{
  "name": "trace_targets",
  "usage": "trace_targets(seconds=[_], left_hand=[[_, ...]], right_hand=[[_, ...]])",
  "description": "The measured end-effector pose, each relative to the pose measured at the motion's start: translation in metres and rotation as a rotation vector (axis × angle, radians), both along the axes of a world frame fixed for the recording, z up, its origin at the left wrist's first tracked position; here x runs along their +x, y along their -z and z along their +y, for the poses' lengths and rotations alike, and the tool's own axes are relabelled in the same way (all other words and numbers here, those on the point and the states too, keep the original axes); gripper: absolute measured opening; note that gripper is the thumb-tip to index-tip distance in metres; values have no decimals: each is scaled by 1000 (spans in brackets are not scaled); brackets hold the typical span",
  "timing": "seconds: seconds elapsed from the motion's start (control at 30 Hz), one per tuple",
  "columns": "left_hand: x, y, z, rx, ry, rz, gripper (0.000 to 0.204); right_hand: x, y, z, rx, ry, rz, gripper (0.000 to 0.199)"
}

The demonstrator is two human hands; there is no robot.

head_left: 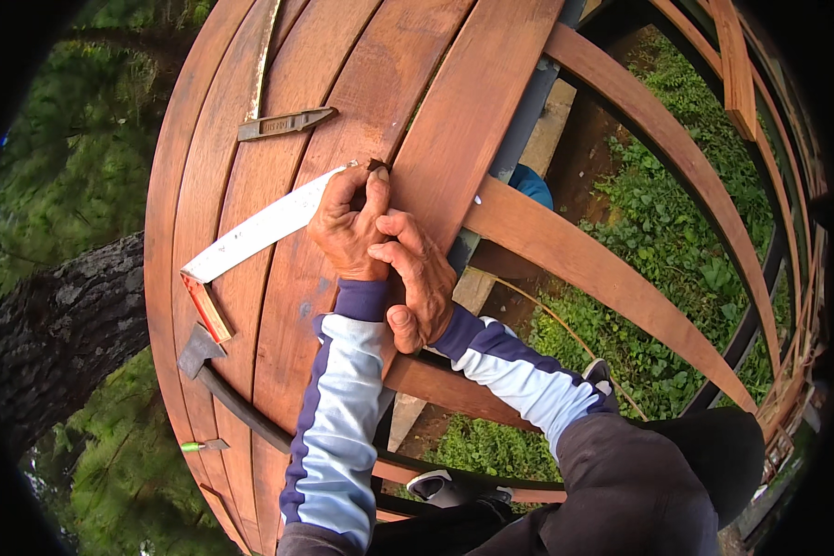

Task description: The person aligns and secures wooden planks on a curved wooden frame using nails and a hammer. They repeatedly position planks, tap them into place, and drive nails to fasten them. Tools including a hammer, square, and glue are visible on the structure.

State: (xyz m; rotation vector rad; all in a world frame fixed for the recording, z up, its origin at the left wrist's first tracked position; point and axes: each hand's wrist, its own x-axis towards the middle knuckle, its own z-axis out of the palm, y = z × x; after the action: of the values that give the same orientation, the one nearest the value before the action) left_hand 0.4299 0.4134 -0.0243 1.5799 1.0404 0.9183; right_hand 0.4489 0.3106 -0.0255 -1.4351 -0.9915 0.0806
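My left hand [350, 232] is closed in a pinch over the planks, at the tip of a white-bladed carpenter's square [267, 230]. A small dark scrap [377, 166] shows at its fingertips; its kind is unclear. Against the left hand rests my right hand [419, 280], fingers loosely bent, thumb apart, and nothing visible in it. The square's orange-red stock [208, 306] lies farther left. Beyond the hands a hammer [287, 124] lies on the reddish-brown wooden planks [380, 83].
A hatchet [199, 352] with a dark handle and a green-handled knife [206, 446] lie on the left boards. To the right, separate planks [612, 296] span open gaps above green plants [667, 204]. A tree trunk [65, 324] stands beyond the left edge.
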Motion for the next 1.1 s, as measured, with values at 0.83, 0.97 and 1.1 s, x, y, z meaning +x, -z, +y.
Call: trace_targets(seconds=[0.83,0.97,1.1], left_hand=[[5,-1,-2,41,-32,-11,9],[6,-2,0,39,-20,6,8],[7,0,0,62,-26,-7,11]], right_hand=[[0,-2,1,3,10,-23,58],[-2,-1,1,-7,19,-50,58],[-2,0,0,-21,17,-61,61]])
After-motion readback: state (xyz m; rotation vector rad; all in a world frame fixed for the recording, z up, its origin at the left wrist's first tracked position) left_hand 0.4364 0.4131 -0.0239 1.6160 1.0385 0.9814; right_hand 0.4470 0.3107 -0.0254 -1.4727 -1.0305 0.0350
